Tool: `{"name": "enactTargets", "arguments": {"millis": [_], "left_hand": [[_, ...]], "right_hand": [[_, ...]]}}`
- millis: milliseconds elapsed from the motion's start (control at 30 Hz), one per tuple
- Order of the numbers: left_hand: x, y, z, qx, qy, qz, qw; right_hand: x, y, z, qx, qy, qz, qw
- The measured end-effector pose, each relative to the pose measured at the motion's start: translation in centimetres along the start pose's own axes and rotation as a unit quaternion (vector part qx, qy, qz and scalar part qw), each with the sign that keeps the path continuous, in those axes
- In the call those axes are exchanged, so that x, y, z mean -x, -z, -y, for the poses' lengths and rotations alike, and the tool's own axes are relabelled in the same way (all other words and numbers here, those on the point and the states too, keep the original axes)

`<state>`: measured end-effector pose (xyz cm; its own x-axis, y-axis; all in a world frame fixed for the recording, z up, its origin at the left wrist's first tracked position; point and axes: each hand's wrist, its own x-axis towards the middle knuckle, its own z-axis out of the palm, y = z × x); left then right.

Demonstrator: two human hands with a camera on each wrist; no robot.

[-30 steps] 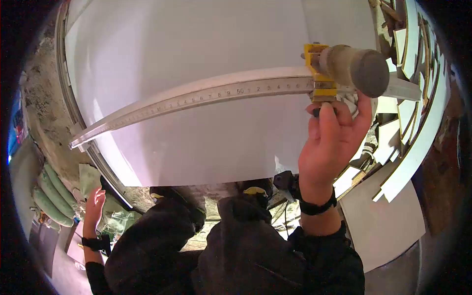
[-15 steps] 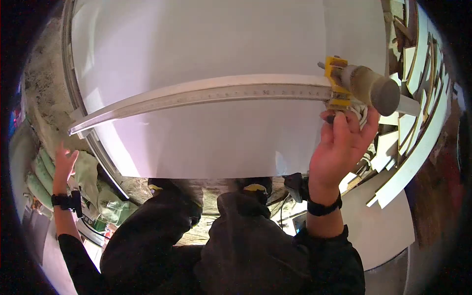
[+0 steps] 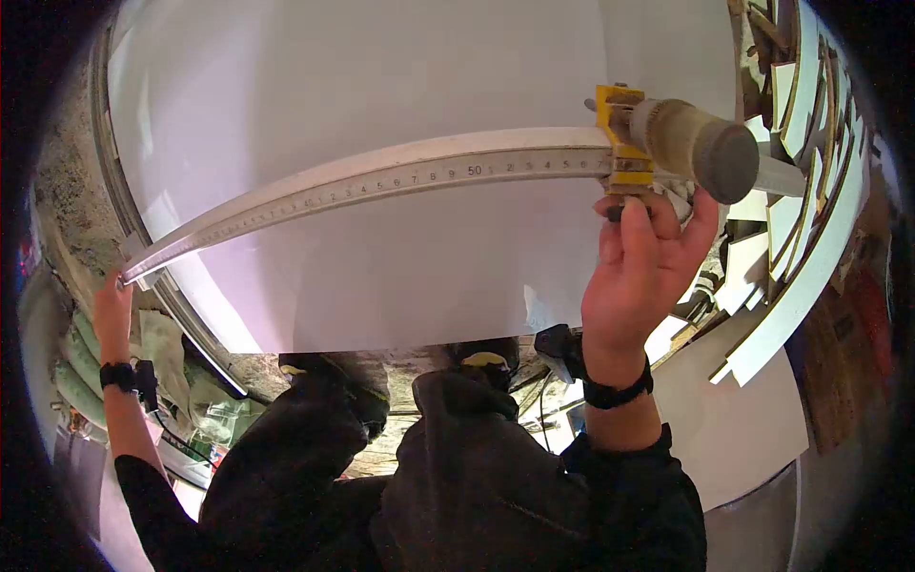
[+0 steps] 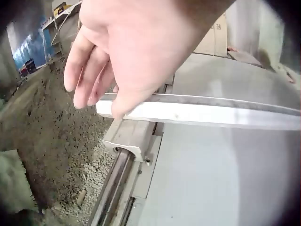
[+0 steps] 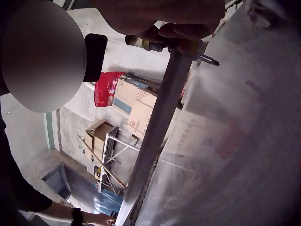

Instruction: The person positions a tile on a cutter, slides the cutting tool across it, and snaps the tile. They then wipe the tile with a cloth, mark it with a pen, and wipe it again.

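A long graduated metal rail (image 3: 381,186) lies across a large white panel (image 3: 410,276). Near its right end sits a yellow bracket (image 3: 629,164) with a dusty cylindrical motor-like body (image 3: 691,143). My right hand (image 3: 634,276) pinches a small black knob (image 3: 618,214) just below the bracket. At the rail's far left end, my left hand (image 3: 112,310) grips the tip. The left wrist view shows the thumb on the rail and the other fingers past its end, above a sliding block (image 4: 127,136) on a round guide rod (image 4: 110,188).
White offcut strips (image 3: 777,324) are heaped at the right. Green rolled sacks (image 3: 76,377) lie on the left floor, beside a rough dusty floor strip (image 4: 56,141). Cardboard boxes (image 5: 141,110) and a red bag (image 5: 107,89) show in the right wrist view.
My left hand has moved up from near the sacks to the rail's left end and taken hold of it. My right hand stays at the knob, with the bracket at much the same scale mark.
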<state>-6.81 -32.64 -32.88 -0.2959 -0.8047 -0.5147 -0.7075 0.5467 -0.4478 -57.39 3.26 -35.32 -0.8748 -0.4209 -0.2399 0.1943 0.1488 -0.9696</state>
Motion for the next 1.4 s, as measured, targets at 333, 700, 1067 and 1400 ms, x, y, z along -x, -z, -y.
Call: {"name": "enactTargets", "arguments": {"millis": [333,700,1067,1400], "left_hand": [[-0.3,3.4,-2.1,-0.088,0.076,-0.085,0.99],[-8.5,6.8,-1.5,0.102,0.197,-0.191,0.956],[-5.4,3.8,-4.1,0.357,0.09,-0.285,0.885],[1.4,-0.4,-4.6,0.382,0.055,-0.223,0.895]], "right_hand": [[-2.0,-1.0,0.7,0.035,-0.013,0.0,0.999],[-11.1,-9.1,6.8,0.092,0.062,0.055,0.992],[-21.8,-14.2,4.3,0.052,0.06,0.065,0.995],[-28.3,-17.6,5.6,0.057,0.057,0.058,0.995]]}}
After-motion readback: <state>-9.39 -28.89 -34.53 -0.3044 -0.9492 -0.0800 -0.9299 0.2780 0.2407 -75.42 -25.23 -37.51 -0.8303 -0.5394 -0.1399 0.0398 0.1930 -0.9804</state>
